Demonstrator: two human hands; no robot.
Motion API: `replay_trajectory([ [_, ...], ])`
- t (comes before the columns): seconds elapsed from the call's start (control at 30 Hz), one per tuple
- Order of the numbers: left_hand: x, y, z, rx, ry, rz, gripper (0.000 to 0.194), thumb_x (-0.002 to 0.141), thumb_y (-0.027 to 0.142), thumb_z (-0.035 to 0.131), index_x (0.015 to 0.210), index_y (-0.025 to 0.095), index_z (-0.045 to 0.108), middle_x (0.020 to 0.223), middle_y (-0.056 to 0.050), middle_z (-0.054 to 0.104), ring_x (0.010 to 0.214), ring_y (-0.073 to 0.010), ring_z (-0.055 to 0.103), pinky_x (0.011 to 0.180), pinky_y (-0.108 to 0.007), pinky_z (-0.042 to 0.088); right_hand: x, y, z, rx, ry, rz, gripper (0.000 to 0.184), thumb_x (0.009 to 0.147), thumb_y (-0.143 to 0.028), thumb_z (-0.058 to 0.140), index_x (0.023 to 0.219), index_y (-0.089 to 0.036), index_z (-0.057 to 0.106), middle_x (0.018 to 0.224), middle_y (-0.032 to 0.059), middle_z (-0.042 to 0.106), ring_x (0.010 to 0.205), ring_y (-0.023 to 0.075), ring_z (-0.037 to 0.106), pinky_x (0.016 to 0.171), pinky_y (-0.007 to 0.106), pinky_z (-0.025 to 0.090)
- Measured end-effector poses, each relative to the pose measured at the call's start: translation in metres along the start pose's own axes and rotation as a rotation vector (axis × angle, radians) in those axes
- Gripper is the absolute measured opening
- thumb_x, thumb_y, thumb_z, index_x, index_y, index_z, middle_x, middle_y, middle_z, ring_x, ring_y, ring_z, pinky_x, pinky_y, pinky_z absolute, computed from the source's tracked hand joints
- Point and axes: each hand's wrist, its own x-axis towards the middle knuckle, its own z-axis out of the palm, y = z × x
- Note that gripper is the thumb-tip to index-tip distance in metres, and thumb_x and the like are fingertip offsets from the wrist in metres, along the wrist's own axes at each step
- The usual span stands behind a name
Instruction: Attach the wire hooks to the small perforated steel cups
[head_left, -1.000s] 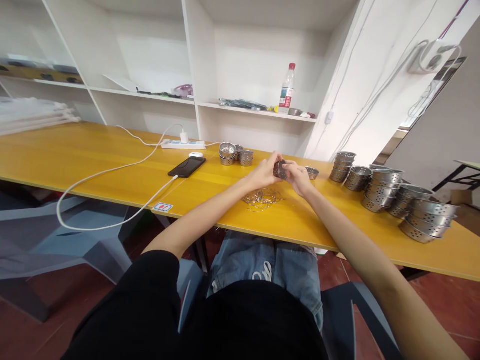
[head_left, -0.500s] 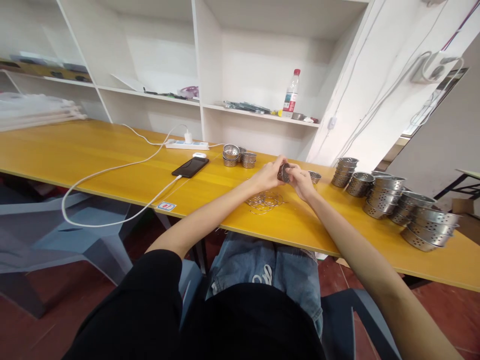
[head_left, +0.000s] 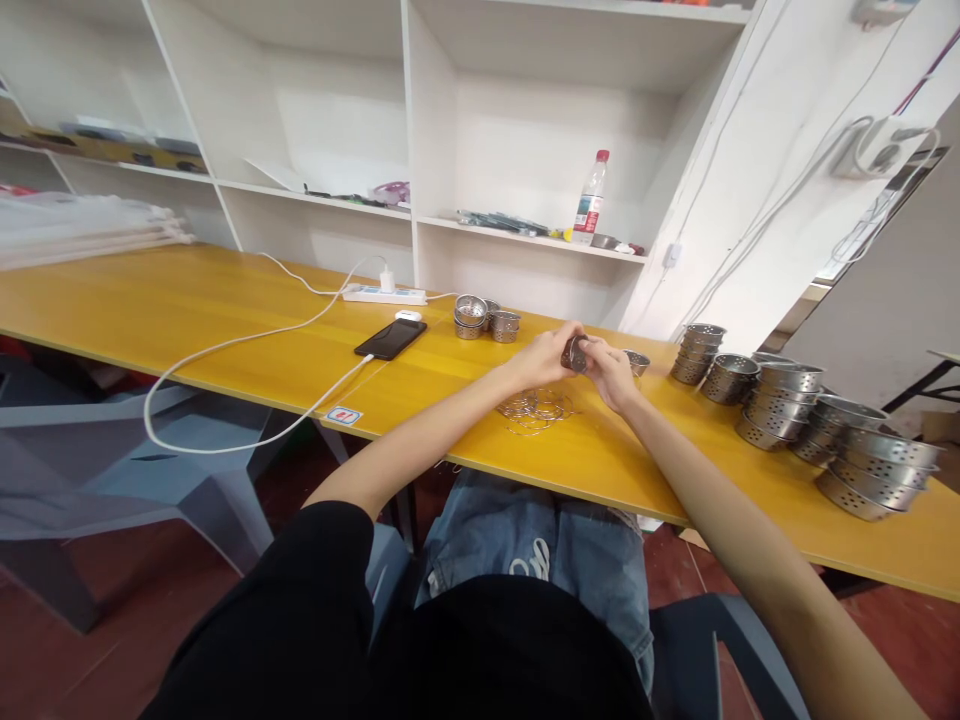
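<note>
A small perforated metal cup (head_left: 574, 354) is held up over the table, tilted, between both of my hands. My left hand (head_left: 550, 354) grips it from the left with the fingers wrapped round its far side. My right hand (head_left: 609, 369) pinches its right side, thumb and fingers at the rim. Fingers hide much of the cup. Below my left hand lies a loose heap of thin wire rings (head_left: 537, 408) on the yellow table (head_left: 450, 420). Another perforated cup (head_left: 637, 362) stands just behind my right hand, partly covered by it.
Stacks of perforated metal cups (head_left: 780, 405) stand at the right. Several smaller cups (head_left: 471, 316) sit at the back middle. To the left lie a black phone (head_left: 391, 339) on a white cable and a power strip (head_left: 385, 294). A bottle (head_left: 589, 200) stands on the shelf.
The whole view has shifted slightly, with the scene now a little lower and further right. Both hands still hold the cup, and its angle between the fingers has changed slightly.
</note>
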Motion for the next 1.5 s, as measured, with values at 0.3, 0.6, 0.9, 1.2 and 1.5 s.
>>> replay_trajectory([
  [0.3,-0.009,-0.009,-0.005,-0.098,0.002,-0.003,0.056,0.08,0.027,0.083,0.123,0.024,0.048,0.115,-0.007,0.077,0.101,-0.0235,0.075,0.088,-0.034,0.056,0.007,0.009,-0.009,-0.291,0.201,-0.193,0.046,0.064,-0.063,0.095,0.077,-0.024,0.074,0.088,0.0067,0.071,0.091,0.0255,0.065,0.085,0.042,0.058],
  [0.6,-0.01,0.004,-0.002,-0.117,-0.019,0.019,0.056,0.079,0.025,0.083,0.124,0.024,0.05,0.117,-0.007,0.077,0.101,-0.0238,0.075,0.088,-0.035,0.057,-0.004,0.005,-0.001,-0.513,0.017,-0.366,0.02,0.082,-0.045,0.081,0.076,-0.026,0.082,0.116,0.0103,0.069,0.116,0.0307,0.065,0.113,0.05,0.048],
  [0.9,-0.004,-0.019,-0.019,0.085,0.239,-0.153,0.064,0.079,0.032,0.086,0.131,0.022,0.049,0.121,-0.01,0.072,0.114,-0.027,0.071,0.103,-0.041,0.054,0.011,-0.015,-0.015,0.049,0.162,-0.059,0.052,0.078,-0.077,0.074,0.076,-0.027,0.06,0.076,0.0044,0.063,0.078,0.0245,0.064,0.072,0.041,0.054],
  [1.2,-0.008,-0.024,-0.033,0.417,0.224,-0.469,0.064,0.085,0.027,0.076,0.14,0.017,0.045,0.141,-0.024,0.057,0.123,-0.038,0.068,0.108,-0.05,0.053,0.002,-0.032,-0.029,0.187,0.051,0.01,0.056,0.078,-0.083,0.066,0.077,-0.028,0.052,0.062,-0.0028,0.034,0.054,0.0157,0.031,0.05,0.035,0.03],
  [1.5,-0.009,-0.021,-0.034,0.693,0.131,-0.559,0.054,0.086,0.033,0.075,0.13,0.012,0.053,0.134,-0.03,0.064,0.136,-0.0457,0.053,0.11,-0.058,0.05,0.003,-0.032,-0.027,0.236,0.013,0.033,0.053,0.076,-0.078,0.069,0.077,-0.028,0.049,0.062,-0.0048,0.031,0.05,0.0136,0.024,0.049,0.034,0.024],
])
